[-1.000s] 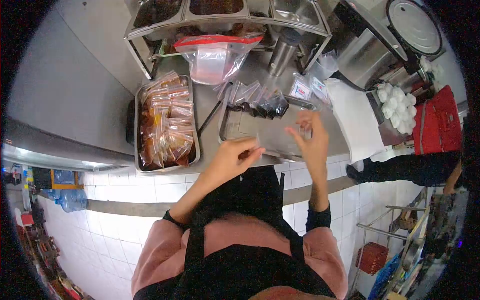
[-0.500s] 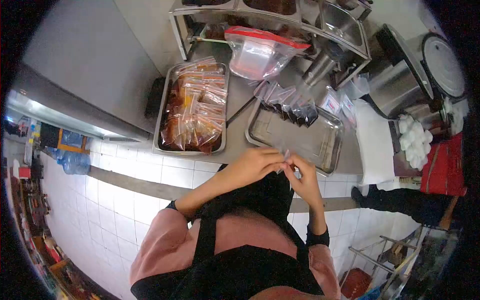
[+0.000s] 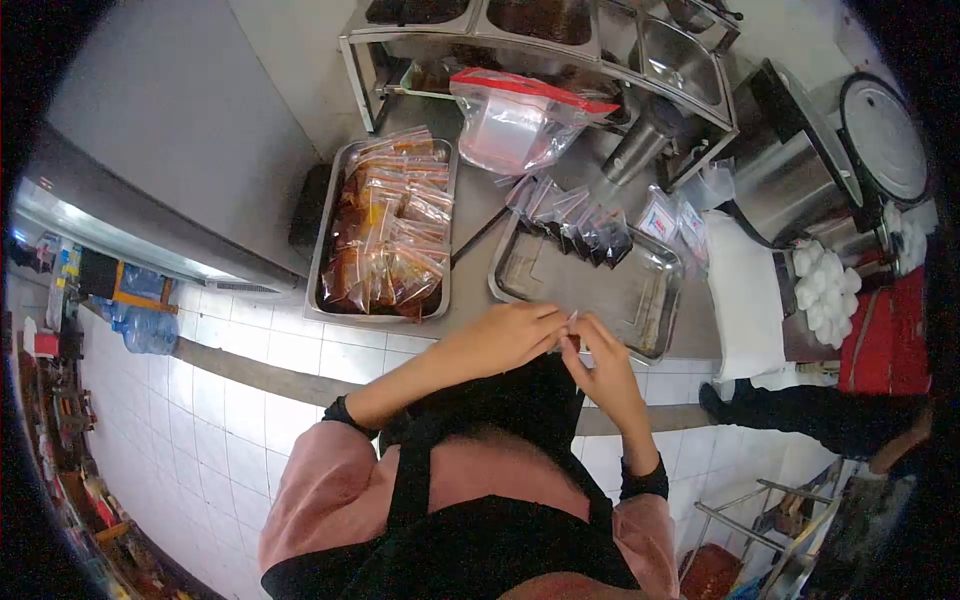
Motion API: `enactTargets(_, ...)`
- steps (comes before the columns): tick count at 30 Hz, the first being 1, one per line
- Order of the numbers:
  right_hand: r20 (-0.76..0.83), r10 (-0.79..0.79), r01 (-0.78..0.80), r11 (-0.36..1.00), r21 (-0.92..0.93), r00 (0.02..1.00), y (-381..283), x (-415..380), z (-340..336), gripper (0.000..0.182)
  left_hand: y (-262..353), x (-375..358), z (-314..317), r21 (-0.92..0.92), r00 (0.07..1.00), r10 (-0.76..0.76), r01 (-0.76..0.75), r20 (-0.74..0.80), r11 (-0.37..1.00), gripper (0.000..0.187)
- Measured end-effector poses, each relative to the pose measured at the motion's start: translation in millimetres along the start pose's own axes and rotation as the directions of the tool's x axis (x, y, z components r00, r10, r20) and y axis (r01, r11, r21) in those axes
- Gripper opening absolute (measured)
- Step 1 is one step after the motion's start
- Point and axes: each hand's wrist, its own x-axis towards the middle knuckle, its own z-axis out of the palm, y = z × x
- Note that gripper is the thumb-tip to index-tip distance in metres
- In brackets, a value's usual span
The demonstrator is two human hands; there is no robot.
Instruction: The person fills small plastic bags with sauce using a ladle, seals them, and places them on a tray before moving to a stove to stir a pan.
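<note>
In front of my apron, my left hand (image 3: 515,333) and my right hand (image 3: 602,362) meet with fingertips pinched together. Between them is a small clear plastic bag (image 3: 572,320); only its upper corner shows, and the rest is hidden by my fingers. Just beyond my hands lies a shallow metal tray (image 3: 540,268). Along its far side several small zip bags (image 3: 580,222) with dark contents lean in a row. To the left, a deeper metal tray (image 3: 316,285) is filled with zip bags (image 3: 400,240) of orange-brown sauce.
A large red-topped zip bag (image 3: 510,130) stands behind the trays, below a metal rack (image 3: 590,48) of food pans. A steel cup (image 3: 640,145) lies tilted beside it. On the right are a white cloth (image 3: 745,300), a big steel pot (image 3: 785,185) and another person's leg (image 3: 800,408).
My view has shifted slightly, so the counter sits a little lower. My fingers remain pinched on the small bag, with the right fingers slightly rearranged. The other person's leg has shifted slightly.
</note>
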Motion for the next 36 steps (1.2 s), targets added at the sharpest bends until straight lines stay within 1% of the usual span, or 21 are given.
enactTargets(1, 0.018, -0.012, 0.012, 1.000, -0.001, 1.000, 4, 0, 0, 0.011, 1, 1, -3, 0.025, 0.996, 0.003, -0.005, 0.087, 1.000, 0.023)
enactTargets(4, 0.052, 0.006, -0.008, 0.999, 0.043, 0.999, 6, 0, -3, 0.011, 5, 3, -5, 0.000, 0.985, 0.011, -0.011, 0.173, 1.000, 0.026)
enactTargets(9, 0.134, 0.032, -0.043, 0.996, 0.082, 0.990, 1, -4, -9, 0.010, -3, -8, 6, 0.022, 0.980, 0.057, -0.062, 0.191, 0.998, 0.025)
enactTargets(12, 0.114, -0.038, 0.032, 0.998, 0.053, 0.993, 7, -8, -4, 0.010, -3, -8, 6, -0.011, 0.981, 0.036, -0.034, 0.192, 0.999, 0.022)
enactTargets(14, 0.035, 0.002, -0.003, 0.999, 0.050, 0.999, 10, -10, 2, 0.010, 0, -7, 8, -0.037, 0.983, 0.018, -0.012, 0.185, 0.999, 0.021)
enactTargets(15, 0.032, 0.005, -0.007, 0.999, 0.051, 0.999, 13, -10, 9, 0.010, 3, -6, 12, -0.013, 0.996, -0.007, 0.008, 0.090, 1.000, 0.018)
enactTargets(16, -0.104, -0.051, 0.045, 0.997, -0.062, 0.993, 17, -11, 17, 0.010, 6, -5, 15, 0.008, 1.000, -0.031, 0.031, -0.004, 1.000, 0.016)
enactTargets(17, -0.229, -0.117, 0.076, 0.981, -0.180, 0.966, 19, -13, 22, 0.011, 7, -4, 18, 0.003, 0.999, -0.032, 0.032, 0.003, 0.999, 0.016)
enactTargets(18, -0.229, -0.107, 0.067, 0.982, -0.176, 0.968, 22, -15, 21, 0.011, 8, -3, 20, 0.015, 0.990, -0.088, 0.090, -0.107, 0.996, 0.015)
enactTargets(19, -0.258, -0.006, -0.040, 0.984, -0.174, 0.966, 26, -15, 17, 0.011, 9, -2, 21, 0.024, 0.966, -0.137, 0.146, -0.220, 0.989, 0.014)
enactTargets(21, -0.243, 0.185, -0.223, 0.965, -0.139, 0.952, 23, -15, 12, 0.011, 9, 0, 20, 0.035, 0.972, -0.141, 0.150, -0.187, 0.988, 0.013)
enactTargets(22, -0.243, 0.185, -0.223, 0.965, -0.139, 0.952, 14, -12, 12, 0.011, 9, 1, 19, 0.050, 0.977, -0.144, 0.154, -0.159, 0.987, 0.013)
enactTargets(24, -0.422, -0.059, -0.003, 0.989, -0.146, 0.905, 1, -6, 16, 0.012, 14, 3, 17, 0.048, 0.969, -0.144, 0.156, -0.199, 0.987, 0.014)
enactTargets(26, -0.380, -0.100, 0.043, 0.987, -0.157, 0.919, 4, -8, 17, 0.016, 20, 4, 12, 0.042, 0.961, -0.143, 0.158, -0.236, 0.987, 0.015)
enactTargets(28, -0.336, -0.152, 0.100, 0.981, -0.168, 0.929, 4, -4, 14, 0.021, 22, 2, 0, 0.004, 0.975, -0.159, 0.161, -0.157, 0.987, 0.020)
enactTargets(30, -0.194, -0.037, 0.060, 0.992, 0.113, 0.980, -3, 5, 6, 0.027, 18, -5, -16, 0.029, 0.983, -0.098, 0.104, -0.157, 0.994, 0.024)
enactTargets(31, -0.187, -0.039, 0.062, 0.991, 0.117, 0.982, -8, 11, 3, 0.027, 17, -7, -24, 0.056, 0.987, -0.033, 0.042, -0.154, 0.998, 0.030)
enactTargets(32, -0.110, 0.016, 0.001, 0.987, 0.159, 0.994, -14, 16, -1, 0.029, 18, -6, -31, 0.056, 0.987, -0.041, 0.050, -0.157, 0.997, 0.030)
enactTargets(34, -0.023, 0.064, -0.058, 0.978, 0.199, 0.998, -26, 30, -4, 0.031, 24, -1, -52, 0.261, 0.956, 0.035, 0.045, -0.292, 0.964, 0.048)
enactTargets(35, 0.000, 0.013, -0.013, 0.985, 0.175, 1.000, -31, 39, -5, 0.033, 25, -3, -60, 0.201, 0.966, 0.016, 0.038, -0.260, 0.979, 0.063)
enactTargets(36, 0.024, -0.040, 0.036, 0.988, 0.152, 0.999, -36, 47, -6, 0.034, 21, -6, -62, 0.207, 0.963, 0.012, 0.046, -0.269, 0.977, 0.063)
